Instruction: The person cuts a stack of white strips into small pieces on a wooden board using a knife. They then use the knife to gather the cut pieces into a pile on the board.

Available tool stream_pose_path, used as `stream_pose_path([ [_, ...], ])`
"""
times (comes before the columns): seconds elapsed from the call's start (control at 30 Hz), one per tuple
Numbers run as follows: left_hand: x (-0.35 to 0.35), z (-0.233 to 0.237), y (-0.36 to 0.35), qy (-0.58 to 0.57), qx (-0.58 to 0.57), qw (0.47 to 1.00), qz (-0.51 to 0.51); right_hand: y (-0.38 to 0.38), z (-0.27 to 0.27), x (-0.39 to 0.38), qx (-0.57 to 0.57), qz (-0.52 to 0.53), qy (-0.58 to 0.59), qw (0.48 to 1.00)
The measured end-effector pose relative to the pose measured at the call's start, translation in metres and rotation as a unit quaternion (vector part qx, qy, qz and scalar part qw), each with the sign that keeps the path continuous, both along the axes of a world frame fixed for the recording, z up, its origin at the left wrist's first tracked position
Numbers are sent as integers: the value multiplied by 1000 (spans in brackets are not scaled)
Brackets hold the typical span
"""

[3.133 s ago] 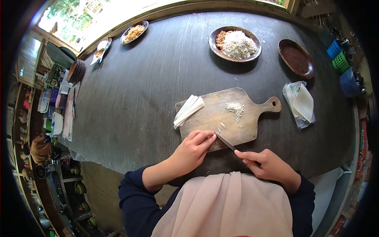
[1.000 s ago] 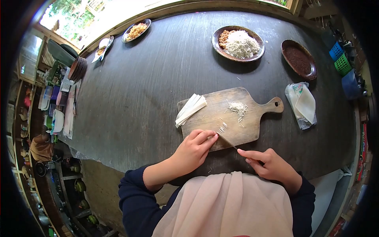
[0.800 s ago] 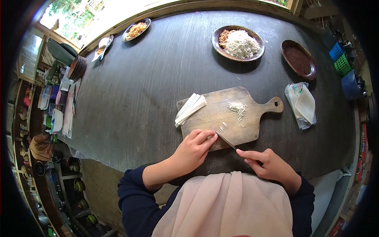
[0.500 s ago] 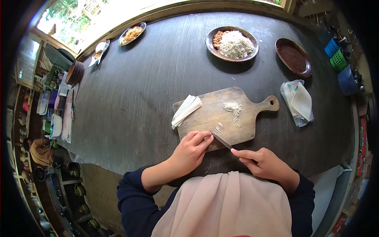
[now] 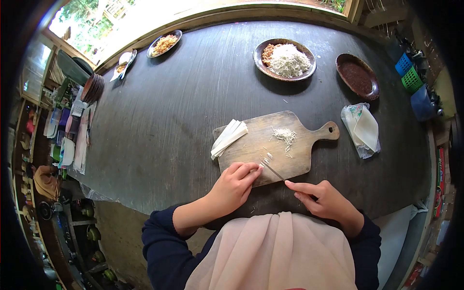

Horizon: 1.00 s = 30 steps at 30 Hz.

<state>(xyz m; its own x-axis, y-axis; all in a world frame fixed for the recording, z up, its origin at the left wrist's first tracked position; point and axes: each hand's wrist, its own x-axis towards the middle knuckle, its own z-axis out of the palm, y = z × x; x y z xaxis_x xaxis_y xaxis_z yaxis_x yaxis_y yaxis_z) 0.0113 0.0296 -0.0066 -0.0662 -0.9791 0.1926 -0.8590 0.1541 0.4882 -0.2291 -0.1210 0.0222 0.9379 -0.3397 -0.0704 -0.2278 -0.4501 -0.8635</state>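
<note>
A wooden cutting board (image 5: 270, 140) with a handle lies on the dark table. My right hand (image 5: 323, 199) grips a small knife (image 5: 273, 171), its blade slanting across the board's near edge. At the blade's tip, my left hand (image 5: 235, 182) has its fingers bunched on the board, pressing a white strip that is mostly hidden beneath them. Thin white cut slivers (image 5: 267, 158) lie just beyond the blade. Farther up the board sits a small heap of white shreds (image 5: 285, 135). A stack of flat white strips (image 5: 229, 138) rests at the board's left end.
Toward the back stands a plate (image 5: 309, 72) heaped with white shreds and brown pieces. An oval brown dish (image 5: 358, 77) and a plastic packet of white sheets (image 5: 361, 129) are on the right. A smaller food plate (image 5: 164, 44) and stacked brown dishes (image 5: 93, 89) are at left.
The knife blade has shifted slightly, and slivers now show beside it at the left fingertips. Both hands keep nearly the same places. The whole view has tilted slightly.
</note>
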Motion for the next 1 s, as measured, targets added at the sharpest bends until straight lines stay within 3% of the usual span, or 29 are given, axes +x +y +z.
stream_pose_path([
  [1.0, 3, 0, 2, -21, 2, 1000, -17, -2, -6, -1, -22, 22, 17, 999],
])
